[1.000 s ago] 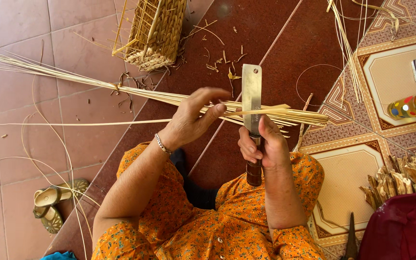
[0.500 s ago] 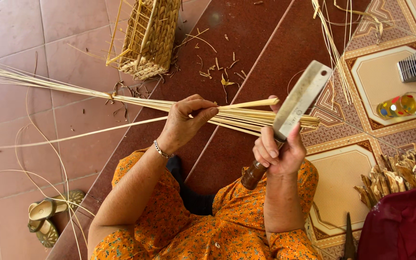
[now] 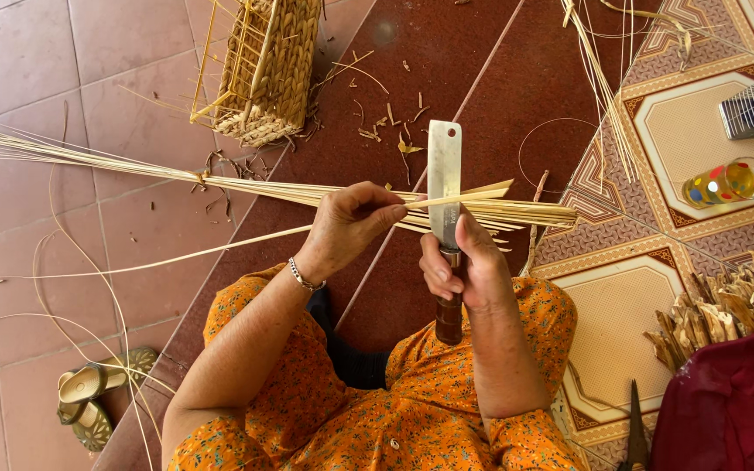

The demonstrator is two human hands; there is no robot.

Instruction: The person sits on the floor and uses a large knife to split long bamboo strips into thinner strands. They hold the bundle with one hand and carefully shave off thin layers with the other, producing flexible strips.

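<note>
Home weaving spot: tiled floor (image 3: pixel 45 78), half-woven basket (image 3: pixel 268 70), sandals (image 3: pixel 98 397).

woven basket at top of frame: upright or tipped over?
Tipped. The woven basket lies on its side on the floor tiles, its bare frame ribs jutting sideways.

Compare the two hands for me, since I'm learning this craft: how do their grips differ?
The left hand pinches one thin cane strip between its fingertips; the right hand wraps fully around the cleaver's wooden handle. The left hand reaches out towards the strip bundle; the right hand holds the cleaver upright, blade pointing away. Only the left wrist wears a bracelet. Both are bare and meet at the strip.
</note>
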